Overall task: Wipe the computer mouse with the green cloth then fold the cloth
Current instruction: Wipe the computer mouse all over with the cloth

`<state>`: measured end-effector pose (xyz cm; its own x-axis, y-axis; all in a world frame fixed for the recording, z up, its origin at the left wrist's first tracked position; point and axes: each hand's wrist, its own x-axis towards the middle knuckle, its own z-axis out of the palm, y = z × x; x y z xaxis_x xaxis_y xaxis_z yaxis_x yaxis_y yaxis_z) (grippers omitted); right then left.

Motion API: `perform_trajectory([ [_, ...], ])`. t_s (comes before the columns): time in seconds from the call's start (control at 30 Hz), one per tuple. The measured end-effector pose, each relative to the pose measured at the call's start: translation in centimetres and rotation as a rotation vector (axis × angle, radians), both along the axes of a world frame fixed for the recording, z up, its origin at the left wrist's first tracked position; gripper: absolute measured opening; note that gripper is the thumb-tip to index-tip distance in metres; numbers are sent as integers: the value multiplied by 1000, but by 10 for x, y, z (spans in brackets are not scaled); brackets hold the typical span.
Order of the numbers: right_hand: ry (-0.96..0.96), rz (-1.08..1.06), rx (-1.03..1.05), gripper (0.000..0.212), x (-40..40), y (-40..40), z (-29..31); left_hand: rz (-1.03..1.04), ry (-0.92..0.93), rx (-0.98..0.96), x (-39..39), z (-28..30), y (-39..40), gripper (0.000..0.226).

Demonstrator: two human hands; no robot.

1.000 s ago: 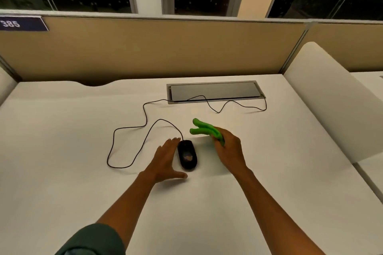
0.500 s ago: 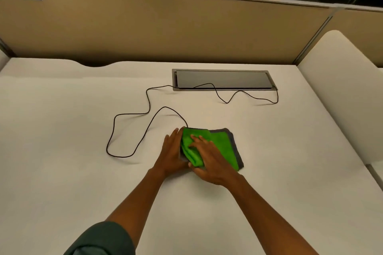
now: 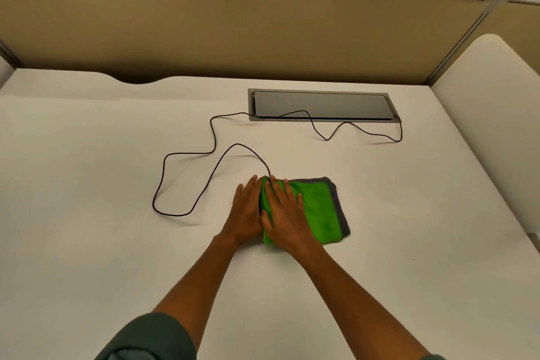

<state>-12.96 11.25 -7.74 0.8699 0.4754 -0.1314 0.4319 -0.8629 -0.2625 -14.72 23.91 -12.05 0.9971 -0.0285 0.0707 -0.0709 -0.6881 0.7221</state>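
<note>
A green cloth (image 3: 321, 207) with a grey edge lies spread on the white desk (image 3: 87, 199), draped over the computer mouse. The mouse is almost wholly hidden; only its black cable (image 3: 214, 137) shows, running out from under the cloth's far left corner. My right hand (image 3: 287, 219) lies flat on the left part of the cloth, fingers spread, pressing down where the mouse sits. My left hand (image 3: 247, 213) rests flat on the desk against the cloth's left edge, fingers straight and together, touching my right hand.
The cable loops across the desk to the left and back to a grey cable hatch (image 3: 321, 105) set in the desk. A tan partition (image 3: 233, 32) closes the back. A white rounded side divider (image 3: 491, 126) stands at the right.
One second ago my right hand held the cloth bunched up beside the bare mouse. The cloth now covers the mouse, and my right hand has slid forward over it.
</note>
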Motion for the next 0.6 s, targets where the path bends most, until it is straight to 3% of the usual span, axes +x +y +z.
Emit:
perform_trajectory([
  [0.2,9,77,-11,59,-5,-5,-4,-9,-30,-20,-2,-2,1,88],
  [0.37,-44,207,-77,68,-12,-23,-11,-19,-6,-22,-2,1,1,96],
  [0.6,-172,327,6,52,-22,-49,-13,-19,13,-4,-1,4,2,108],
])
